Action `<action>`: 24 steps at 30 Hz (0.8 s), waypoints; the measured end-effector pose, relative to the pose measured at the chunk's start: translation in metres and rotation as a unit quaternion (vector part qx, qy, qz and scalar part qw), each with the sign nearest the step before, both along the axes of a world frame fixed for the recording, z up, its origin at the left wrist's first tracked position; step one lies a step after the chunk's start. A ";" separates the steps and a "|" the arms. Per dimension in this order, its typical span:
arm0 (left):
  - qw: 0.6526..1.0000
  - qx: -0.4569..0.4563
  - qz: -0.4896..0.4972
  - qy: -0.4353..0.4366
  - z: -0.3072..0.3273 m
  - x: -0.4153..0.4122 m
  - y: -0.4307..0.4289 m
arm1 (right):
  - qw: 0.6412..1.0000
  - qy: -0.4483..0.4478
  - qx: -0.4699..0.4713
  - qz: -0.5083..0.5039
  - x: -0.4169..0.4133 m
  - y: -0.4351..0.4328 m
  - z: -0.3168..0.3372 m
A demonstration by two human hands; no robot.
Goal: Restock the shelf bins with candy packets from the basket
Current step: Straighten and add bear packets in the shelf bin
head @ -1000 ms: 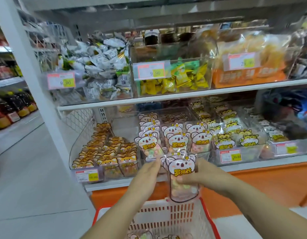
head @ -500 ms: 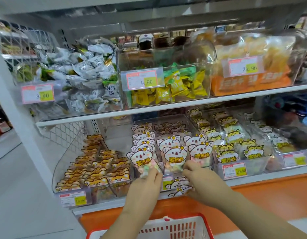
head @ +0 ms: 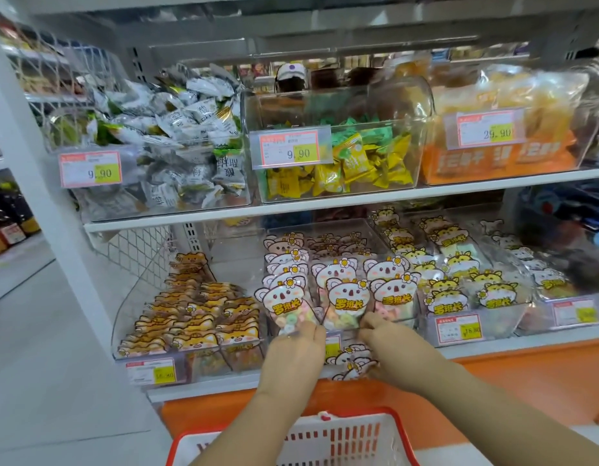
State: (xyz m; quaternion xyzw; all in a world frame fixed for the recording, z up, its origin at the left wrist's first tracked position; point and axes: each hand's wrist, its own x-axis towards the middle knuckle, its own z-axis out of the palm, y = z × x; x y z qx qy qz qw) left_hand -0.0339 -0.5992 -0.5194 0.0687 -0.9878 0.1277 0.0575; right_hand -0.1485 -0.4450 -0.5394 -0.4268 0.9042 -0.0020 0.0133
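Reaching to the lower shelf's middle clear bin, the left hand pressed nearly straight fingers against the front koala candy packet standing inside. The right hand gripped spare koala packets just before the bin, above the red basket.

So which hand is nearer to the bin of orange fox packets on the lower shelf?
The left hand. It is just right of the fox bin, touching the front koala packet. The right hand is farther right, holding spare koala packets.
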 end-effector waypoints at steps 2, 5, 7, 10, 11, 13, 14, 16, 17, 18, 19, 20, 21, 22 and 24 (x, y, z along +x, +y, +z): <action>1.000 0.008 0.011 -0.012 0.000 0.001 0.004 | 1.000 0.005 -0.002 -0.010 0.003 -0.003 -0.003; 0.999 0.003 0.029 -0.022 0.005 -0.003 0.009 | 1.000 0.002 -0.025 -0.018 0.005 -0.006 -0.006; 0.999 0.004 0.036 -0.037 0.010 -0.004 0.012 | 0.998 -0.006 -0.054 -0.023 0.007 -0.004 -0.011; 0.999 -0.008 0.026 -0.035 0.011 -0.005 0.011 | 0.995 -0.021 -0.101 -0.014 0.008 0.003 -0.018; 0.999 -0.015 0.028 -0.033 0.015 -0.006 0.010 | 0.993 -0.025 -0.114 -0.010 0.007 0.005 -0.017; 0.999 -0.028 0.027 -0.016 0.017 -0.012 0.004 | 0.989 -0.029 -0.142 -0.002 0.002 0.006 -0.013; 0.999 -0.028 0.028 0.002 0.020 -0.016 0.003 | 0.987 -0.031 -0.156 0.001 -0.001 0.006 -0.009; 0.999 -0.029 0.019 0.025 0.034 -0.020 0.003 | 0.984 -0.032 -0.173 0.005 -0.005 0.004 -0.001; 0.999 -0.026 0.020 0.007 0.034 -0.021 0.002 | 0.984 -0.033 -0.175 0.006 -0.006 0.003 0.002; 0.999 -0.030 0.020 -0.004 0.032 -0.021 0.001 | 0.984 -0.035 -0.173 0.006 -0.005 0.003 0.003; 0.999 -0.032 0.024 -0.005 0.033 -0.018 0.001 | 0.984 -0.035 -0.172 0.007 -0.003 0.002 0.004; 0.999 -0.033 0.026 0.012 0.034 -0.015 0.001 | 0.985 -0.034 -0.171 0.009 -0.001 0.003 0.003; 0.999 -0.039 0.028 0.007 0.036 -0.013 0.002 | 0.985 -0.033 -0.172 0.010 0.001 0.003 0.003; 0.999 -0.030 0.032 -0.009 0.033 -0.011 0.002 | 0.984 -0.034 -0.172 0.009 0.003 0.003 0.002; 0.999 -0.040 0.017 0.011 0.026 -0.009 0.000 | 0.985 -0.039 -0.170 0.007 0.006 0.004 0.002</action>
